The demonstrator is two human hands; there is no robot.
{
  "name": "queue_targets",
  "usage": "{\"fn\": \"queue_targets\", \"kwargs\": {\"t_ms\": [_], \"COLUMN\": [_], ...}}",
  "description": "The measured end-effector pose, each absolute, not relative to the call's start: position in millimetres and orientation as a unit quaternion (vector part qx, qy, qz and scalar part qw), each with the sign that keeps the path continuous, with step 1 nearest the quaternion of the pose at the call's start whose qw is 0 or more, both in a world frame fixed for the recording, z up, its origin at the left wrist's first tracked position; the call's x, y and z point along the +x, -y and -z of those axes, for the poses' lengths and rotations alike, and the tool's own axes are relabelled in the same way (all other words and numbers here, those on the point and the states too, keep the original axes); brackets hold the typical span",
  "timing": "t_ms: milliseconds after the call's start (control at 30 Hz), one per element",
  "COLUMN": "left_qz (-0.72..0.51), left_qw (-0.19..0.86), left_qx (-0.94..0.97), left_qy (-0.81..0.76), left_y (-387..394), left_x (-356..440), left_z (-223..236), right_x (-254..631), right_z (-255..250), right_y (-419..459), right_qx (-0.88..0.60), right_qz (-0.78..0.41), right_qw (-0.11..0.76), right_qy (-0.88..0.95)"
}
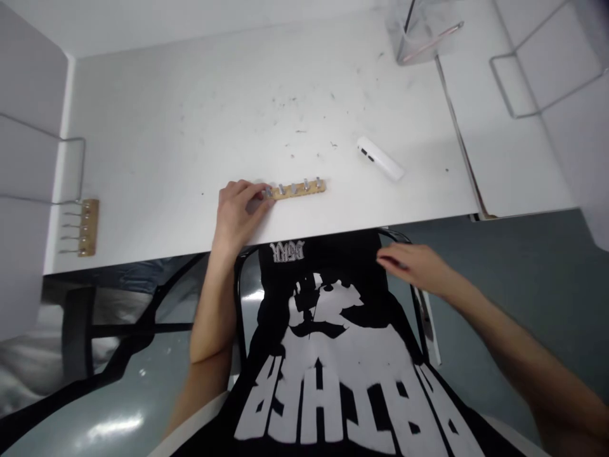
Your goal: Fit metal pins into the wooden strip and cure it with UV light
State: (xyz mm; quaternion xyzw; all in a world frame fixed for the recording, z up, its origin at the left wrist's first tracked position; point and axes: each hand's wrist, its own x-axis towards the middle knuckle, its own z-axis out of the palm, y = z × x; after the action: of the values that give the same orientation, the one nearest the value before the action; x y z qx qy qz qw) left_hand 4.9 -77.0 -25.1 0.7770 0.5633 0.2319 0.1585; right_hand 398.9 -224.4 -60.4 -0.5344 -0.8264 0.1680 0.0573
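Observation:
My left hand point(239, 212) rests on the white table point(190, 127), its fingertips pinching the left end of a small wooden strip point(299, 189) set with several metal pegs. The strip lies flat near the table's front edge. My right hand point(415, 265) hovers below the table edge over my black printed shirt point(333, 355), fingers stretched out flat and holding nothing.
A white oblong device point(379, 158) lies right of the strip. A second wooden peg strip point(87, 227) sits at the table's left edge under a wire frame point(57, 171). A clear container point(419, 32) stands at the back right. A black chair frame point(118, 343) is below left.

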Motion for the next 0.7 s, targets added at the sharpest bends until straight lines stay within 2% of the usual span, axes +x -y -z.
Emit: {"fn": "queue_targets", "kwargs": {"t_ms": [100,200,400,567,700], "left_qz": [-0.232,-0.234,-0.229,-0.23,-0.237], "left_qw": [0.155,0.154,0.155,0.151,0.14], "left_qx": [0.779,0.778,0.785,0.788,0.79], "left_qy": [-0.562,-0.562,-0.554,-0.551,-0.547], "left_y": [76.9,76.4,80.4,83.9,85.4], "left_x": [4.5,4.1,3.9,3.9,4.8], "left_z": [24.5,23.7,21.5,20.9,20.3], "right_x": [429.4,449.0,445.1,440.3,443.9], "right_z": [-3.4,-30.2,-7.3,4.5,-0.4], "right_y": [176.4,100.4,-8.3,-22.9,-21.8], "right_qx": [-0.626,-0.706,-0.745,-0.744,-0.743], "right_qz": [-0.073,-0.022,-0.065,-0.066,-0.048], "right_qw": [0.157,0.206,0.123,0.076,0.086], "right_qy": [0.76,0.677,0.653,0.66,0.662]}}
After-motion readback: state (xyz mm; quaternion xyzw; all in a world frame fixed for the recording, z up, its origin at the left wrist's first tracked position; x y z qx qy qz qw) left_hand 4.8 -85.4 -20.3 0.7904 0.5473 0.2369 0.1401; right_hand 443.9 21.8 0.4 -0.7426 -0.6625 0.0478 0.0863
